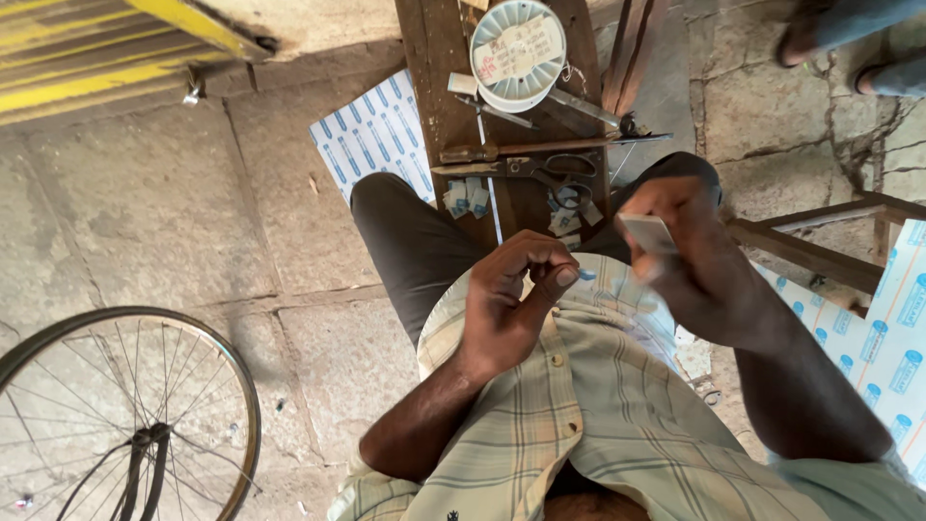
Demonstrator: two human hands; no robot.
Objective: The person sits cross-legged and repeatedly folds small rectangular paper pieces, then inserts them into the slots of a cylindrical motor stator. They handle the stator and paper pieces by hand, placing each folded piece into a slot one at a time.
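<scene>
Seated worker pinches a small piece at chest height, tools laid out ahead.

The left hand [511, 299] has fingertips drawn together, though what they nip is too small to tell; the right hand [690, 256] clamps a small pale flat piece [648, 233] between thumb and fingers, raised for a close look. Scissors [540, 166] and a round white tray [518, 50] lie on the wooden bench [434, 87], scissors at its near end, within reach.
</scene>
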